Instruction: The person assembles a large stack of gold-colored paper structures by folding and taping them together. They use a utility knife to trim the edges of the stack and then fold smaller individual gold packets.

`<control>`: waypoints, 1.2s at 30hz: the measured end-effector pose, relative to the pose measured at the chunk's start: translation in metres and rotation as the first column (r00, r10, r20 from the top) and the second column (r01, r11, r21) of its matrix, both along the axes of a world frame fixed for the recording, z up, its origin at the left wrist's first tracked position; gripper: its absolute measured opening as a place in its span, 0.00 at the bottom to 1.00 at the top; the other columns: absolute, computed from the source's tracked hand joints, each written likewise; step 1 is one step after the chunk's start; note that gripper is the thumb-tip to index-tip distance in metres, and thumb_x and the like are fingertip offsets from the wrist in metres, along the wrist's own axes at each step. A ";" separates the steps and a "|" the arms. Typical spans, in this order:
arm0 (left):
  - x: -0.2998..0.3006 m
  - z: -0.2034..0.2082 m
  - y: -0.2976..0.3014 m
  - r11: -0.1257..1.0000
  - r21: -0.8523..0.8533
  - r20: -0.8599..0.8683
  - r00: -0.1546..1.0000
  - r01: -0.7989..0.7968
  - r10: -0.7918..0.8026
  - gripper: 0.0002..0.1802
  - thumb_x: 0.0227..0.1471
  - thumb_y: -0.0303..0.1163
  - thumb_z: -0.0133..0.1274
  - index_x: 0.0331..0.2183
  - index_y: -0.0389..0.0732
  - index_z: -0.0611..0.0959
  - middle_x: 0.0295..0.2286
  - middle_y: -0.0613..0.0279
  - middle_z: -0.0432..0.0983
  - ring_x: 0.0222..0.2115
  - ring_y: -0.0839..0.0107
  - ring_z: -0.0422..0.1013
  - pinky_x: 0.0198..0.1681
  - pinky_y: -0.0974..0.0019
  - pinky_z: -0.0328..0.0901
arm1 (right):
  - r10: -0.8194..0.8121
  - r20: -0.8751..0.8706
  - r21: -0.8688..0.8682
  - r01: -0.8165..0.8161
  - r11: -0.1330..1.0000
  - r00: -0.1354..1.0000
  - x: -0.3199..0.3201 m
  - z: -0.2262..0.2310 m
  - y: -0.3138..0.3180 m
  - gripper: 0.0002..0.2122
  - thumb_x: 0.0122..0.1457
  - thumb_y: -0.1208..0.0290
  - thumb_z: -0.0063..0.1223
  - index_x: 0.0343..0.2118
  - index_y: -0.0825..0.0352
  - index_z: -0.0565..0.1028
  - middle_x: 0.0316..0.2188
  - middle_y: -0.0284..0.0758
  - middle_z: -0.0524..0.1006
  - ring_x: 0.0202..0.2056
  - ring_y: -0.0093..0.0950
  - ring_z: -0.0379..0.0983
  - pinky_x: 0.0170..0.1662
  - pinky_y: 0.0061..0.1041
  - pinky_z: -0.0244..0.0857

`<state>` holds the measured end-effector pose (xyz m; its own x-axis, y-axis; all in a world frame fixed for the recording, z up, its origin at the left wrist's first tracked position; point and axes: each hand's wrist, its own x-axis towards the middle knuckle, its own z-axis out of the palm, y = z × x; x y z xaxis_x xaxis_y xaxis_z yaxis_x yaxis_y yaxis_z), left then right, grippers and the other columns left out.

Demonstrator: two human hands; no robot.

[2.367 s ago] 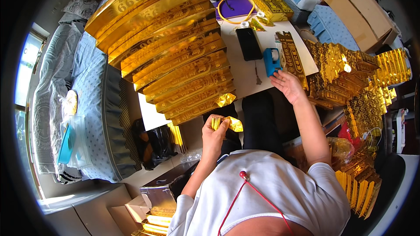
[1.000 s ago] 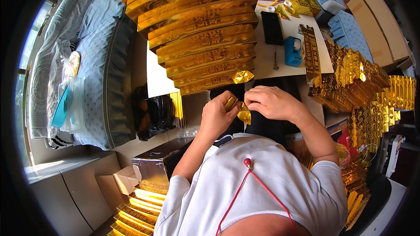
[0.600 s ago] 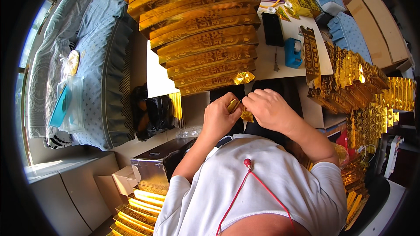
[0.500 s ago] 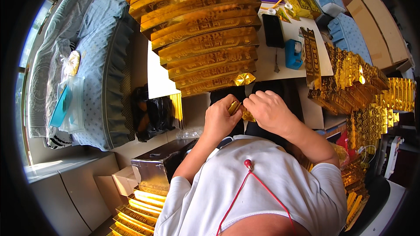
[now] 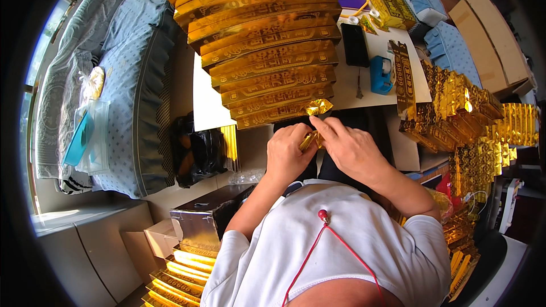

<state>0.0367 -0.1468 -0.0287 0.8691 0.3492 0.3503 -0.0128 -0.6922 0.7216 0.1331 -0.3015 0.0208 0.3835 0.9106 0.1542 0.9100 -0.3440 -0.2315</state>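
Observation:
My left hand (image 5: 286, 152) is closed round a small folded piece of gold foil paper (image 5: 309, 140), held low over my lap. Against the same piece press the fingers of my right hand (image 5: 354, 149), its index finger stretched across the top; its thumb is mostly hidden. Just beyond my fingertips, a puffed gold foil piece (image 5: 319, 106) sits at the near end of a long fanned row of folded gold paper strips (image 5: 273, 59). This row lies on the white table (image 5: 207, 94).
A black phone (image 5: 355, 44) and a blue tape dispenser (image 5: 381, 74) lie right of the row. More gold paper stacks (image 5: 449, 99) stand at the right. Left are a blue-covered bed (image 5: 128, 91), a black plastic bag (image 5: 199, 150) and a dark box (image 5: 207, 213).
My right index finger has stretched out from a curled position over the gold foil paper. The piece has turned between my hands, which stay close together. The view has shifted slightly.

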 end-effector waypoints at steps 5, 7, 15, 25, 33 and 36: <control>-0.002 -0.007 0.003 0.981 -0.170 0.061 0.992 -0.099 0.111 0.07 0.45 0.24 0.62 0.29 0.37 0.79 0.25 0.54 0.78 0.27 0.58 0.76 0.33 0.62 0.70 | -0.233 -0.339 0.195 0.311 0.930 0.911 0.015 0.005 0.006 0.21 0.62 0.67 0.54 0.57 0.64 0.66 0.51 0.38 0.74 0.33 0.39 0.79 0.37 0.40 0.74; -0.002 -0.008 0.004 0.973 -0.194 0.107 0.983 -0.126 0.148 0.06 0.47 0.21 0.61 0.30 0.35 0.80 0.25 0.55 0.79 0.27 0.65 0.77 0.34 0.68 0.69 | -0.214 -0.611 0.172 0.392 0.904 0.762 0.021 0.001 0.004 0.18 0.61 0.63 0.59 0.50 0.67 0.71 0.44 0.36 0.76 0.26 0.26 0.75 0.33 0.26 0.70; 0.007 -0.009 0.003 0.954 -0.233 0.187 0.954 -0.191 0.236 0.06 0.49 0.22 0.61 0.32 0.34 0.80 0.25 0.55 0.80 0.26 0.71 0.75 0.34 0.70 0.69 | 0.124 -0.970 0.216 0.502 0.837 0.211 0.035 -0.052 0.016 0.09 0.62 0.69 0.60 0.35 0.70 0.75 0.29 0.26 0.75 0.25 0.13 0.67 0.31 0.16 0.64; 0.044 -0.008 0.009 0.895 -0.360 0.171 0.925 -0.261 0.339 0.09 0.49 0.28 0.64 0.32 0.36 0.80 0.26 0.51 0.79 0.27 0.56 0.77 0.32 0.64 0.70 | -0.138 -0.320 0.459 0.281 0.843 0.937 0.056 -0.002 0.045 0.05 0.57 0.74 0.60 0.32 0.66 0.74 0.30 0.34 0.74 0.29 0.36 0.75 0.31 0.32 0.69; 0.055 -0.016 0.014 0.893 -0.344 0.177 0.914 -0.289 0.364 0.09 0.50 0.30 0.64 0.32 0.38 0.81 0.26 0.53 0.80 0.27 0.55 0.77 0.31 0.62 0.69 | -0.174 -0.095 0.491 0.198 0.848 0.980 0.068 -0.006 0.059 0.06 0.56 0.74 0.62 0.32 0.67 0.75 0.31 0.34 0.76 0.32 0.37 0.76 0.33 0.33 0.69; 0.055 -0.014 0.013 0.905 -0.298 0.177 0.914 -0.303 0.364 0.10 0.49 0.31 0.64 0.32 0.38 0.81 0.26 0.53 0.80 0.27 0.54 0.77 0.31 0.61 0.70 | -0.185 -0.110 0.502 0.215 0.838 0.977 0.067 -0.006 0.058 0.06 0.55 0.73 0.62 0.32 0.66 0.75 0.30 0.33 0.76 0.32 0.37 0.76 0.33 0.33 0.70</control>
<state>0.0913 -0.1333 -0.0423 0.5949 0.7091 0.3786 0.0041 -0.4737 0.8807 0.2005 -0.2430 0.0150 0.5706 0.6128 0.5468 0.8146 -0.3378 -0.4715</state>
